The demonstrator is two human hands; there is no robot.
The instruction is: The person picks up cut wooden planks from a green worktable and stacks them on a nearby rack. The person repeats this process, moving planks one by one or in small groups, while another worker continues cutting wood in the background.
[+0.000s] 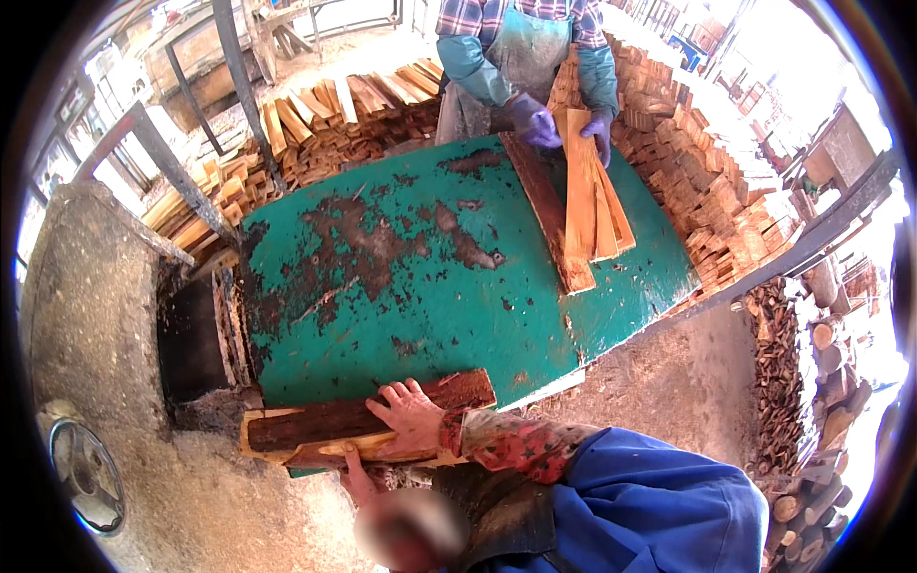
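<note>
At the table's near edge lies a bark-covered wood slab (306,427) with dark brown bark and pale yellow edges. Flat on its bark, with the fingers spread, rests my right hand (415,418), its arm in a red patterned sleeve. My left hand (357,477) is at the slab's lower edge, thumb against the pale wood; its other fingers are hidden. Across the green table (411,334), a co-worker's purple-gloved hands (535,122) hold several thin pale boards (581,191). Beside those boards lies a long bark-edged strip (546,215).
A machine with a worn metal body (86,277) and a handwheel (86,475) stands left of the table, near a dark opening (196,334). Stacked boards (315,110) line the far side, with more piles (707,181) at right. Round logs (831,349) lie at far right.
</note>
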